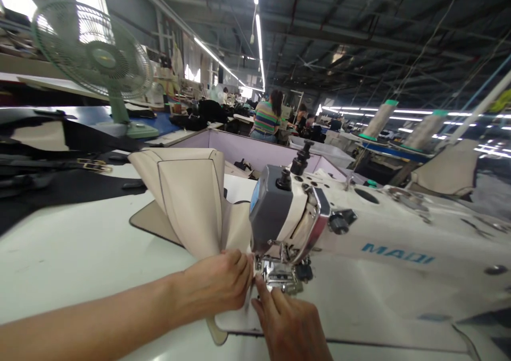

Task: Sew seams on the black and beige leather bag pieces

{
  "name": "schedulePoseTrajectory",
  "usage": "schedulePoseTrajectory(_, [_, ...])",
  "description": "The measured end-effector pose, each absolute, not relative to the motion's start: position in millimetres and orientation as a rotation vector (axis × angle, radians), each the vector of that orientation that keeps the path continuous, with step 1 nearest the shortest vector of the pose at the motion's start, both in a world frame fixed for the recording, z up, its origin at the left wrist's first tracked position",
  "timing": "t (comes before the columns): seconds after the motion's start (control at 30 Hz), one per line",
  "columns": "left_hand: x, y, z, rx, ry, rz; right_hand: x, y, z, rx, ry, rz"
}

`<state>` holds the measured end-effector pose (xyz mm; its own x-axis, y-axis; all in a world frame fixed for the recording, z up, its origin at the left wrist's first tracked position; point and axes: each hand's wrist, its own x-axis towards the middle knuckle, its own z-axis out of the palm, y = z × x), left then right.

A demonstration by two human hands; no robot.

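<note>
A cream leather-like piece with dark edging stands folded up on the white table, its lower end running under the sewing machine head. My left hand pinches this piece right beside the presser foot. My right hand lies just in front of the foot, fingertips pressing the flat part of the same piece onto the table. The needle itself is hidden behind the machine's front.
The white machine arm marked MAQI stretches to the right. A green fan stands at back left beside dark material. Thread cones rise at back right. A person in a striped shirt works far behind.
</note>
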<state>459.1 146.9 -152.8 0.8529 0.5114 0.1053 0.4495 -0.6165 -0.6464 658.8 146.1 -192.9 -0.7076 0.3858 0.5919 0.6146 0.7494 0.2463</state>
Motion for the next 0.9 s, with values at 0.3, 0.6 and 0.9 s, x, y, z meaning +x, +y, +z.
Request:
schedulePoseTrajectory(0.3, [462.3,143.0,-146.7,-2.306,-0.665,0.158,657.1,139.0,-181.1,-0.820,-2.460,-0.478])
schedulePoseTrajectory(0.6, [462.7,138.2,-149.2,-2.273,-0.644,0.148,656.9,135.2,-179.9,-0.832,-2.472,-0.457])
schedulePoseTrajectory(0.9, [466.1,137.9,-144.2,-2.210,-0.661,0.088,657.3,135.2,-179.8,-0.875,-2.486,-0.413])
